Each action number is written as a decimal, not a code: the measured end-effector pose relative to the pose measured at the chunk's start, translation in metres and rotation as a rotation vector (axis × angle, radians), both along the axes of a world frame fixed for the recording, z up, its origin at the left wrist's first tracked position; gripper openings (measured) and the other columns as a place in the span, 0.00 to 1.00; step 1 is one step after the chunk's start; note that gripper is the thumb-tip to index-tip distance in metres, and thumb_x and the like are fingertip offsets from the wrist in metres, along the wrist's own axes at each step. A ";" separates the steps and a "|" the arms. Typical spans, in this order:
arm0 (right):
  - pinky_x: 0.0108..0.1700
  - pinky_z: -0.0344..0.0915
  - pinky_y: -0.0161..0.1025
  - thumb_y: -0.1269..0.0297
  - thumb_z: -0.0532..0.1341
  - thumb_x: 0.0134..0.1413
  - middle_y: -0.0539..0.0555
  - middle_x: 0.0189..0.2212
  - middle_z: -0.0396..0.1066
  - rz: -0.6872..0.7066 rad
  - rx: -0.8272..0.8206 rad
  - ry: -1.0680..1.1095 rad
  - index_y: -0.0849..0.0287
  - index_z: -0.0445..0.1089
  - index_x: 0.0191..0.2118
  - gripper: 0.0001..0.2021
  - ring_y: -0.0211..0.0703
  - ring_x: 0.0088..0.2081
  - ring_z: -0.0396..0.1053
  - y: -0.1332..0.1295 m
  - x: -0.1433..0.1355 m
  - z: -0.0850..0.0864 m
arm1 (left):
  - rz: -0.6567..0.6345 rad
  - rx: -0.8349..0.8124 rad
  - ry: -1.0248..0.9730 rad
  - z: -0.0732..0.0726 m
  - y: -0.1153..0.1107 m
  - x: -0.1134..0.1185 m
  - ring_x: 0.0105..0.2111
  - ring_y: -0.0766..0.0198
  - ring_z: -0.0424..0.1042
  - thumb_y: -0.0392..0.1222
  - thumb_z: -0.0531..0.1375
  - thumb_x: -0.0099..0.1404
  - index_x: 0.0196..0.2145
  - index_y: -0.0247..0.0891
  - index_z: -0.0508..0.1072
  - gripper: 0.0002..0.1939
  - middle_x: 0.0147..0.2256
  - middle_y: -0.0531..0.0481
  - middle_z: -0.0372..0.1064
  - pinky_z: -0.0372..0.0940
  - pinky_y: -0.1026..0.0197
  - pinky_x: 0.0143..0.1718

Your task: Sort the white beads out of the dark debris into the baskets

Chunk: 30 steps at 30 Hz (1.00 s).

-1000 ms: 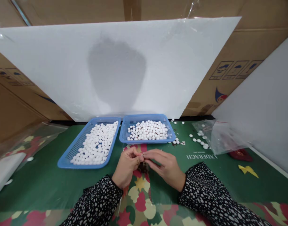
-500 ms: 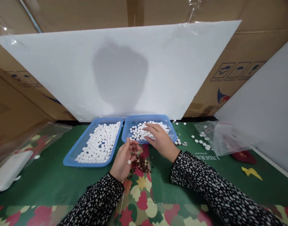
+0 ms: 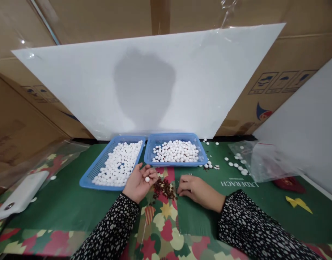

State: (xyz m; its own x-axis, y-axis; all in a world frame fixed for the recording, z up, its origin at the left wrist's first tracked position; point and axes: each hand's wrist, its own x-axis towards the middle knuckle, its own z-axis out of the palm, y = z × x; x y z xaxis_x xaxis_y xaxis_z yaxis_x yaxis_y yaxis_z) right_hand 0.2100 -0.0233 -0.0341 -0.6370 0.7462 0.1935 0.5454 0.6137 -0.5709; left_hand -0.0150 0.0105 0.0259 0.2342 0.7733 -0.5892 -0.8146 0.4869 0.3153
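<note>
My left hand [image 3: 140, 182] is turned palm up with loosely curled fingers, and a white ball [image 3: 147, 179] rests in it. It is beside the near right corner of the left blue basket [image 3: 87, 180], which holds many white balls. My right hand [image 3: 200, 190] is low over the green mat, its fingers bent together; whatever they may pinch is hidden. Between the hands lies a pile of dark red-brown bits [image 3: 165, 189]. Behind it, the right blue basket [image 3: 175, 164] holds white balls with some dark bits among them.
Loose white balls [image 3: 236, 165] lie right of the baskets near a clear plastic bag [image 3: 271, 162]. A yellow scrap [image 3: 298, 204] and a dark red item [image 3: 289, 184] are at the right. A white device [image 3: 22, 195] with a cable lies at the left. A white board [image 3: 195, 83] stands behind.
My right hand has left the right basket and come down toward me onto the mat. My left hand has opened more, showing the ball in the palm. The view has shifted slightly.
</note>
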 end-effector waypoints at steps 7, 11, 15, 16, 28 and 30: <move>0.37 0.64 0.37 0.68 0.56 0.63 0.50 0.31 0.71 -0.138 -0.148 0.286 0.57 0.69 0.35 0.06 0.40 0.33 0.68 -0.005 -0.003 0.010 | 0.053 -0.006 0.115 0.002 -0.013 0.019 0.34 0.61 0.71 0.32 0.48 0.67 0.28 0.35 0.65 0.11 0.31 0.44 0.65 0.69 0.61 0.32; 0.34 0.66 0.37 0.63 0.59 0.60 0.50 0.28 0.73 -0.253 -0.343 0.616 0.58 0.68 0.33 0.06 0.40 0.31 0.70 -0.002 -0.008 0.018 | -0.184 0.315 0.323 -0.002 -0.021 0.024 0.32 0.66 0.71 0.24 0.53 0.62 0.34 0.31 0.71 0.09 0.33 0.44 0.69 0.67 0.66 0.35; 0.35 0.68 0.38 0.62 0.63 0.55 0.50 0.27 0.73 -0.268 -0.402 0.855 0.59 0.69 0.33 0.06 0.39 0.30 0.72 0.007 -0.017 0.030 | -0.288 0.619 0.466 -0.007 -0.019 0.023 0.34 0.66 0.72 0.31 0.63 0.60 0.35 0.32 0.74 0.04 0.35 0.46 0.72 0.67 0.65 0.41; 0.35 0.69 0.38 0.62 0.64 0.54 0.51 0.27 0.74 -0.263 -0.413 0.893 0.59 0.70 0.34 0.06 0.39 0.30 0.73 0.009 -0.019 0.033 | -0.264 0.646 0.476 -0.009 -0.017 0.022 0.34 0.66 0.72 0.33 0.65 0.59 0.33 0.33 0.74 0.04 0.33 0.48 0.72 0.67 0.65 0.41; 0.43 0.67 0.42 0.67 0.64 0.54 0.52 0.35 0.73 -0.223 -0.219 0.874 0.57 0.73 0.33 0.01 0.41 0.39 0.71 0.007 -0.038 0.040 | -0.167 0.624 0.433 -0.025 -0.012 0.017 0.34 0.67 0.74 0.33 0.70 0.52 0.33 0.34 0.78 0.09 0.33 0.48 0.77 0.68 0.66 0.40; 0.44 0.66 0.42 0.68 0.64 0.55 0.52 0.36 0.72 -0.221 -0.179 0.862 0.56 0.73 0.32 0.02 0.42 0.40 0.70 0.007 -0.038 0.038 | -0.165 0.619 0.436 -0.024 -0.012 0.017 0.33 0.67 0.74 0.32 0.70 0.51 0.36 0.36 0.78 0.12 0.33 0.49 0.77 0.68 0.66 0.39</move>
